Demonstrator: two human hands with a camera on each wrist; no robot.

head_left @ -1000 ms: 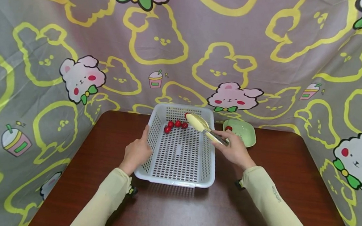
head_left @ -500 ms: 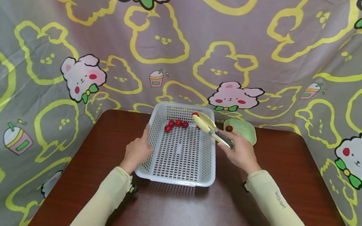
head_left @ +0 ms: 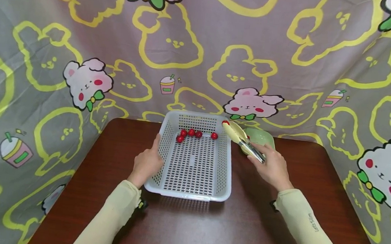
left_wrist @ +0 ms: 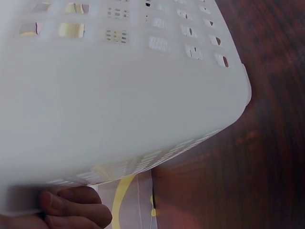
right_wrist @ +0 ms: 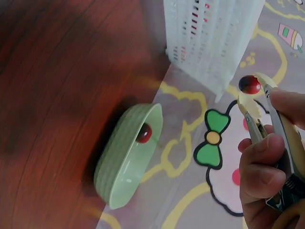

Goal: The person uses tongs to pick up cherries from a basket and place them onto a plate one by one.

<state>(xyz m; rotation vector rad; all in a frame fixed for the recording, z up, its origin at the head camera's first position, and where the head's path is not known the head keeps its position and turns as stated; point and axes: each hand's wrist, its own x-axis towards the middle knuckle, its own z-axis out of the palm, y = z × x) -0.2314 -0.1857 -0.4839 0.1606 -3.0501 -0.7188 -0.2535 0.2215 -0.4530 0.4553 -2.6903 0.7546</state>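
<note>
Tongs in right hand

A creased grey cloth backdrop rises behind the worktop and along its left and right sides, printed with large yellow-outlined animals, pale rabbits with red cheeks and green bows, and small pink drink cups. The worktop is dark reddish brown with visible wood grain and rounded far corners, and a pale sheen of light lies across its near middle.
</note>
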